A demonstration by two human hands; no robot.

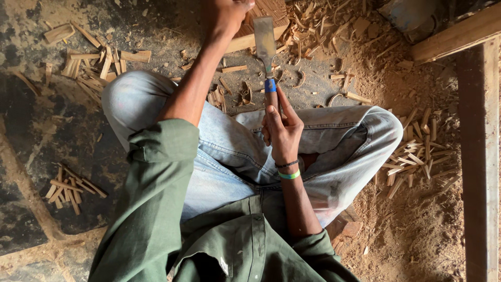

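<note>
Here the person sits cross-legged on the floor point(47, 130), and the right hand point(282, 128) is wrapped around the wooden handle of a wide chisel point(266, 47), fingers curled about it just below a blue band. The chisel runs straight away from that hand, its broad flat blade pointing toward the top of the view, where its tip lies over a pale strip of wood point(250, 40).

The left hand point(227, 11) reaches far out beyond the left knee and appears clenched at the top edge of the view; what it grips is cut off and cannot be told. It sits just to the left of the chisel blade, close to the same strip of wood.

Curled shavings point(308, 23) lie scattered beyond and to the right of the blade. A heap of short wood sticks point(417, 156) lies to the right of the right hand, past the knee, and more offcuts point(94, 62) lie left of the outstretched left arm. A smaller pile of sticks point(70, 188) rests nearer the body on the left. A wooden beam point(477, 156) runs along the far right.
</note>
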